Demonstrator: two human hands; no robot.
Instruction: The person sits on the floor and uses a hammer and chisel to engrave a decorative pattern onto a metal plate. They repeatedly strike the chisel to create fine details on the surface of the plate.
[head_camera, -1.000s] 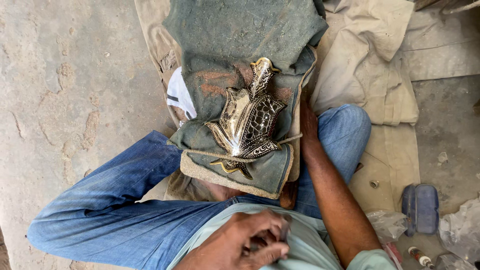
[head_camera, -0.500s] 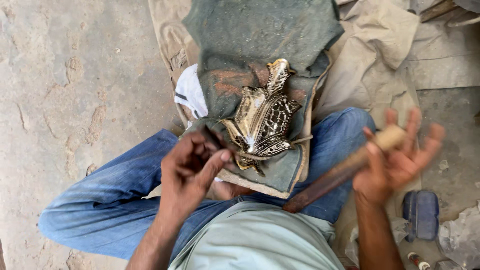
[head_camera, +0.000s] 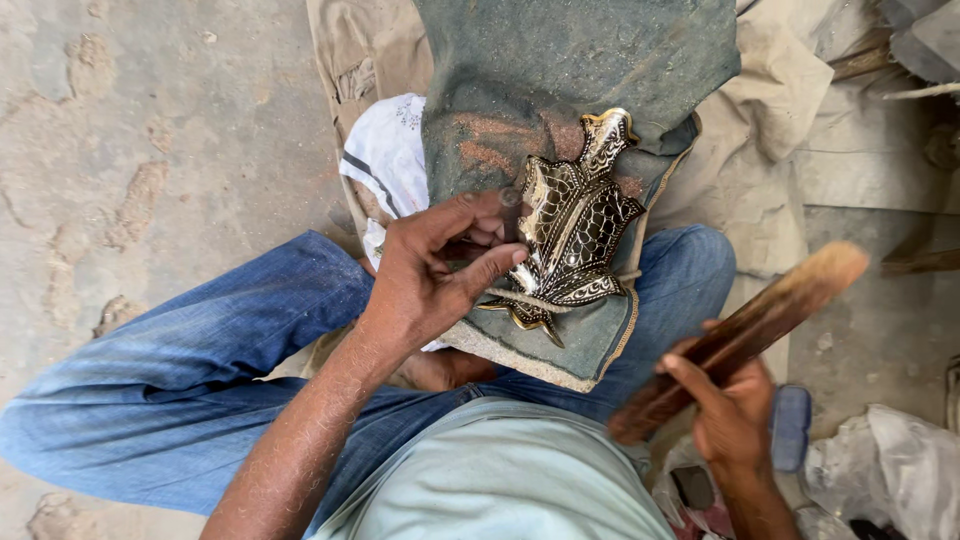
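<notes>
A shiny brass ornament (head_camera: 575, 225) with dark engraved scale patterns lies on a grey-green cloth (head_camera: 560, 80) draped over my lap. My left hand (head_camera: 440, 265) rests at the ornament's left edge, thumb and fingers touching it and the cloth. My right hand (head_camera: 730, 410) is lower right, closed around a long wooden stick (head_camera: 750, 325) that slants up to the right and looks blurred. I sit cross-legged in blue jeans (head_camera: 200, 370).
A white cloth (head_camera: 385, 160) pokes out under the grey-green one. Beige sacking (head_camera: 790, 140) covers the ground to the right. A small blue-grey object (head_camera: 793, 425) and crumpled plastic (head_camera: 910, 465) lie at lower right. Bare concrete floor (head_camera: 130, 150) spreads left.
My left hand rose from my lap to the ornament's left edge. My right hand came out from beside the cloth, took up the wooden stick and now grips it lower right.
</notes>
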